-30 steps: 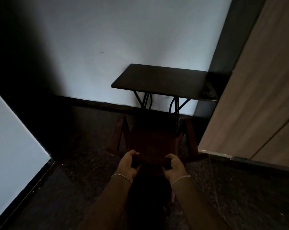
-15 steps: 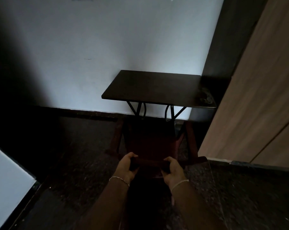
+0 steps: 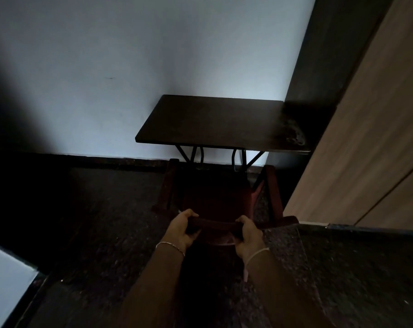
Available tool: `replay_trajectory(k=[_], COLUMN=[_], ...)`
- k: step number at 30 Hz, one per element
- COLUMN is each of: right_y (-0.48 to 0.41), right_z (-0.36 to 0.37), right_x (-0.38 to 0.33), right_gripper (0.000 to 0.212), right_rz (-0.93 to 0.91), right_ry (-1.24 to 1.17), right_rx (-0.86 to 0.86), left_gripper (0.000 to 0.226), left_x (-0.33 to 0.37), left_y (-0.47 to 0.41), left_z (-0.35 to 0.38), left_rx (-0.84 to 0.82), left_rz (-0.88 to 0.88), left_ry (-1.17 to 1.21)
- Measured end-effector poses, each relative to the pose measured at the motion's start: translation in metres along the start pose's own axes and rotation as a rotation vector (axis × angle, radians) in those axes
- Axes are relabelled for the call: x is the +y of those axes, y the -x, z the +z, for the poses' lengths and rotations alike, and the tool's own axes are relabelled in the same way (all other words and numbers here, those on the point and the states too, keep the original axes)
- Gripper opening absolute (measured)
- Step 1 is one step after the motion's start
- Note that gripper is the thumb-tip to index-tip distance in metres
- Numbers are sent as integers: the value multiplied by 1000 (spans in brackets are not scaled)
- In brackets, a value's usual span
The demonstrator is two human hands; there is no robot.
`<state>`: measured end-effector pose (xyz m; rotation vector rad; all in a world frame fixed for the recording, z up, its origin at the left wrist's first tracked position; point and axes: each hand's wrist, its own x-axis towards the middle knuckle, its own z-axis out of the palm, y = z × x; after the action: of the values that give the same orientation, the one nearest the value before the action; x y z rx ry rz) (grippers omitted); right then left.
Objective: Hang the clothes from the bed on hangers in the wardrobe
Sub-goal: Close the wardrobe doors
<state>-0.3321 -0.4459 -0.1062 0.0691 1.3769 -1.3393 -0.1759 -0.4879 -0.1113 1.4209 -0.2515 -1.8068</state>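
Pretty dim in here, so not a ton to go on. Both forearms (image 3: 153, 292) are bare right down to the wrist. The left hand (image 3: 180, 229) has a thin metal bracelet (image 3: 170, 245) at the wrist, looks like a fine silvery chain catching a bit of light. The right hand (image 3: 248, 237) has a thin whitish thread (image 3: 257, 253) round the wrist, with a short loose end (image 3: 245, 273) dangling under it. Rings on the fingers (image 3: 242, 218)? Honestly too dark to tell.

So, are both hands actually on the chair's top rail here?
Touching. The head view shows the left hand and right hand curled around the chair at its top rail.
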Motion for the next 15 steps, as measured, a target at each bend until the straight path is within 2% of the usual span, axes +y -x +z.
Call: replay_trajectory(k=[7,11,13,15], right_y=[-1,-5,-11,-15], right_z=[7,3,0,-1], right_x=[4,7,10,12], right_gripper=[4,6,19,54], right_rz=[-44,-76,-98,-146], right_ry=[7,28,57,114], right_rx=[17,28,28,88], left_gripper=[4,19,20,30], left_x=[8,5,3,0], left_y=[-6,-3,-2,-2], left_z=[0,-6,-7,-5], left_rx=[-17,-14,25,90], left_rz=[-30,-22,2,46], left_ry=[13,-30,-70,-88])
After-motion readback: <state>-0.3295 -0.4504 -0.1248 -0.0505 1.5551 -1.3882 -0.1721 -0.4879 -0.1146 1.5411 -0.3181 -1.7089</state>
